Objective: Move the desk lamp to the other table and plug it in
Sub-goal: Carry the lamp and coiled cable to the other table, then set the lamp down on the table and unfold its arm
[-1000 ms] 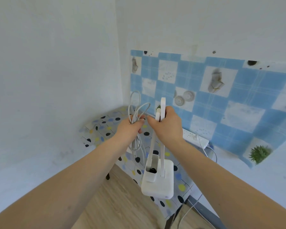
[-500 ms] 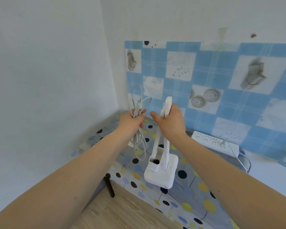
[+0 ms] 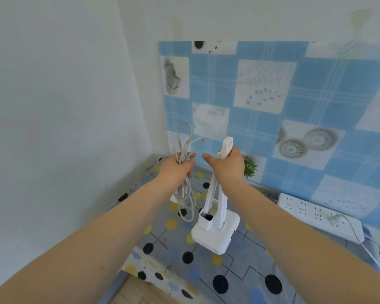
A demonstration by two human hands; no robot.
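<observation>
A white folded desk lamp [image 3: 215, 229] hangs upright over the table with the dotted cloth [image 3: 239, 270]; I cannot tell whether its square base touches the cloth. My right hand [image 3: 226, 165] grips the top of the lamp's folded arm. My left hand [image 3: 178, 170] holds the lamp's bundled white cord [image 3: 185, 194], whose loops stick up above the fist and dangle below it. A white power strip [image 3: 320, 216] lies along the wall at the table's back right, with one plug in it.
The table stands in a corner, a white wall on the left and a blue checked wall covering [image 3: 272, 106] behind. A white cable [image 3: 364, 246] runs from the power strip off the right side. Wooden floor [image 3: 136, 292] shows below the table's near edge.
The lamp and both hands have moved forward over the table and lower toward the cloth. The view has come closer to the corner. Both grips are unchanged.
</observation>
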